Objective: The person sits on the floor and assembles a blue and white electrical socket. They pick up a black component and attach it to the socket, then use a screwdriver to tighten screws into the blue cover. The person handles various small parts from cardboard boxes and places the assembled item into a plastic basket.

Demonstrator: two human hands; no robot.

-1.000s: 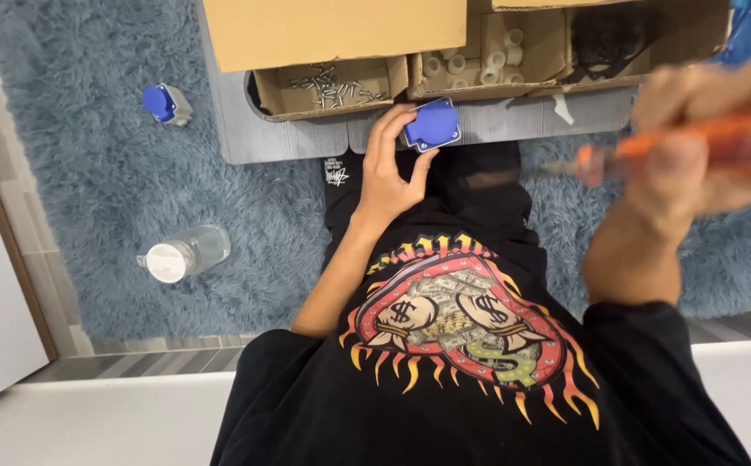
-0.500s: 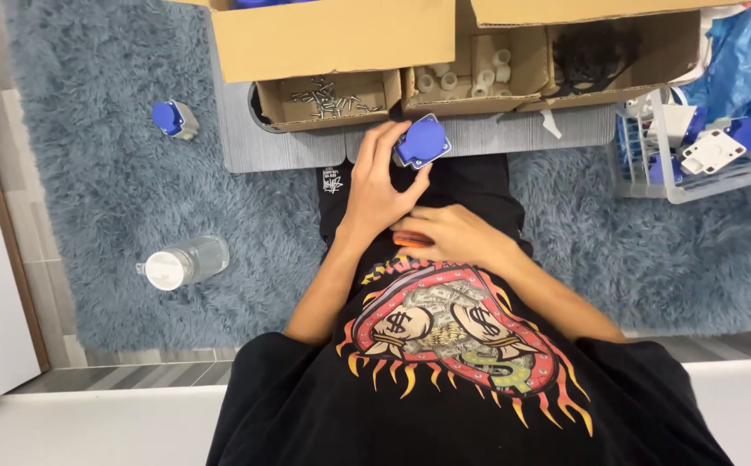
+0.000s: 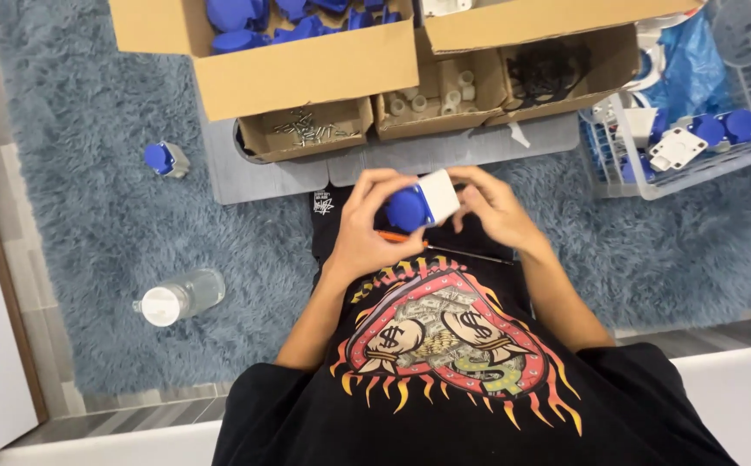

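Black short-sleeved T-shirt (image 3: 444, 406) bearing a red heart graphic (image 3: 436, 332) with 2 money bags and orange flames; forearms bare.

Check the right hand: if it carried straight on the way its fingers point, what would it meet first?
The right hand points toward the left hand; it already touches the blue-and-white part held between them, so that comes first.

two hands: the left hand (image 3: 367, 233) and right hand (image 3: 492, 207). one blue and white socket part (image 3: 421, 204) between them. one orange-handled screwdriver (image 3: 432, 246) on the lap. one clear plastic bottle (image 3: 179, 296). one loose blue part (image 3: 165, 160) on the rug. one white wire basket (image 3: 617, 177). three small open cardboard boxes (image 3: 306, 136), and two large ones (image 3: 306, 73).
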